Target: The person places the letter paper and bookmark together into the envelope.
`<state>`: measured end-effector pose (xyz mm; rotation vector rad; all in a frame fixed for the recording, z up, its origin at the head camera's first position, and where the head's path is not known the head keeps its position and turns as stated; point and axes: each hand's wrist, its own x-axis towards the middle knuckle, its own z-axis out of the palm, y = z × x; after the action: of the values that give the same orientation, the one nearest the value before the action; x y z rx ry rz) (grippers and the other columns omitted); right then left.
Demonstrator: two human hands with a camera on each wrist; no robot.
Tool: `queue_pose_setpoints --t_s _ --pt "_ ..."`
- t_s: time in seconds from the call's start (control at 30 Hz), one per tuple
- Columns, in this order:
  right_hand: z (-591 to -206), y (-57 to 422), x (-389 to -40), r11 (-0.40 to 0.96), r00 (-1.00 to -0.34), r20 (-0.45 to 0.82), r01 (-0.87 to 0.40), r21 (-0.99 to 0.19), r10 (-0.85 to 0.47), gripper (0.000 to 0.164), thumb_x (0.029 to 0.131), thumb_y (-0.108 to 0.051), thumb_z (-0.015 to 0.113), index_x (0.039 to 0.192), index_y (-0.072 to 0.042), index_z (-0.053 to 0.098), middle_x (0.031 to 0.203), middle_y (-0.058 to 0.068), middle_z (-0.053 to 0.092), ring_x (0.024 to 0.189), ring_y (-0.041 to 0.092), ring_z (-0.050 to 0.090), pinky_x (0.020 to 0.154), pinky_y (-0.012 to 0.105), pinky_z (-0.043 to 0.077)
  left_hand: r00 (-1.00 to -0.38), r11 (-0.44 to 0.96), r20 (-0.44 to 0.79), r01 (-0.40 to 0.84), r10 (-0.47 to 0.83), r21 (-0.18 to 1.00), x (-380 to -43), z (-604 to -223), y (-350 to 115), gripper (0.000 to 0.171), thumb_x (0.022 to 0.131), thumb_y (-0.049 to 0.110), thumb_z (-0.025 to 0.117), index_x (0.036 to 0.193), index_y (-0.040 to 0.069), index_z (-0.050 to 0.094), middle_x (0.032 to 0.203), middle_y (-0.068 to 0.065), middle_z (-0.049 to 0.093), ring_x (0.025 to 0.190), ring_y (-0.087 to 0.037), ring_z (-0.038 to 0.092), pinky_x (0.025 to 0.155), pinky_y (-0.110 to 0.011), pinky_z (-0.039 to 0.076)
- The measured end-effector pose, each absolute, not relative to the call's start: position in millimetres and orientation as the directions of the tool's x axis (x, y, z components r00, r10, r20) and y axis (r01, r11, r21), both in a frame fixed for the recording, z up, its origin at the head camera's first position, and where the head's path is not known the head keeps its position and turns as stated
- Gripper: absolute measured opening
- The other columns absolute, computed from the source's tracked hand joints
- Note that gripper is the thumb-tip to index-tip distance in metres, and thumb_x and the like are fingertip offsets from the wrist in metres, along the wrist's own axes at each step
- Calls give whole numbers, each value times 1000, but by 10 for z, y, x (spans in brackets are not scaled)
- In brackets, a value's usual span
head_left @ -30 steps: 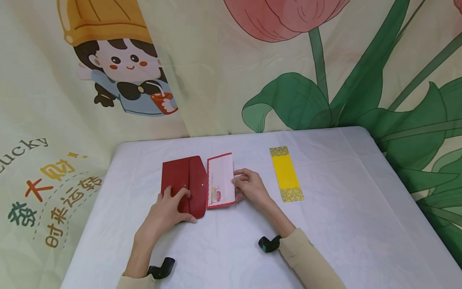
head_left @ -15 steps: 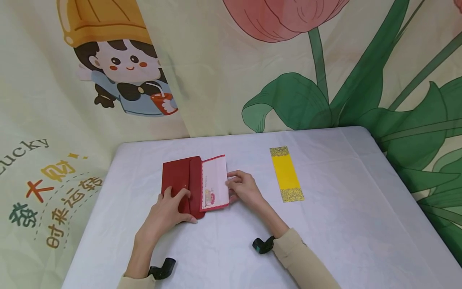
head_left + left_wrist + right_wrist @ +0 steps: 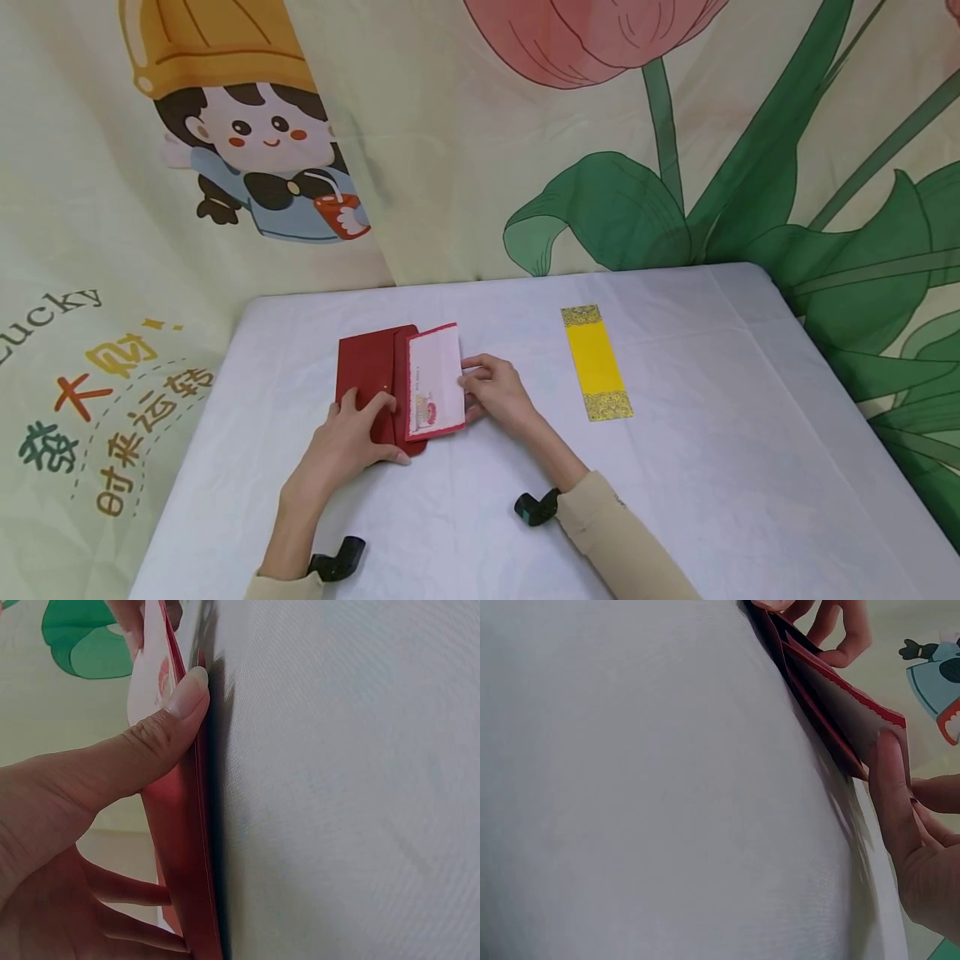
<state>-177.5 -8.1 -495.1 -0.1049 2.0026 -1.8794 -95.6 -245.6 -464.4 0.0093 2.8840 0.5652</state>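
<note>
A dark red envelope [image 3: 365,362] lies on the white-covered table, its flap towards the right. My left hand [image 3: 341,437] rests on it with spread fingers pressing its face; the thumb [image 3: 161,739] lies at the near edge by the flap. A white card with a red border [image 3: 437,392], bearing a small pink print, slants over the flap. My right hand [image 3: 498,392] pinches the card's right edge, thumb [image 3: 890,776] on one side and fingers on the other. The card's left edge is close to the envelope's mouth; whether it enters cannot be told.
A yellow strip with patterned gold ends [image 3: 597,362] lies to the right of my right hand. The table [image 3: 697,467] has a white cloth. Behind it hangs a printed curtain [image 3: 442,167] with flowers and a cartoon figure.
My right hand has moved left with the card, which now overlaps the envelope's flap instead of lying beside it. My left hand and the envelope have stayed in place.
</note>
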Motion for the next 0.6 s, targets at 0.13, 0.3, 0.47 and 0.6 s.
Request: queue_pose_setpoints --t_s 0.13,0.3,0.47,0.6 --pt "-4961 -118 -1780 87 -919 -224 207 -975 -325 31 99 -8 66 129 -1 61 101 14 74 68 17 69 59 36 62 -979 927 -202 -38 41 374 -958 -4649 -2456 79 71 44 94 135 19 56 150 -38 33 132 -59 36 89 -67 55" --pt "-4961 -143 -1789 86 -917 -223 206 -975 -330 31 99 -8 65 129 0 61 101 14 74 67 17 70 58 36 62 -978 928 -204 -33 47 372 -957 -4653 -2460 79 71 45 93 136 19 55 150 -38 33 133 -58 36 89 -67 55" --pt "-4955 -165 -1793 93 -913 -222 202 -975 -342 32 99 -7 65 130 0 61 102 16 75 66 17 69 58 36 62 -978 928 -204 -32 48 371 -955 -4647 -2461 78 71 45 93 134 19 56 150 -38 33 132 -58 37 89 -67 55" --pt "-4976 -194 -1801 102 -911 -225 201 -974 -347 32 99 -8 65 130 0 60 102 15 75 65 18 70 58 36 62 -978 928 -201 -27 52 372 -953 -4639 -2458 78 71 45 93 134 19 56 150 -38 33 131 -59 38 89 -67 55"
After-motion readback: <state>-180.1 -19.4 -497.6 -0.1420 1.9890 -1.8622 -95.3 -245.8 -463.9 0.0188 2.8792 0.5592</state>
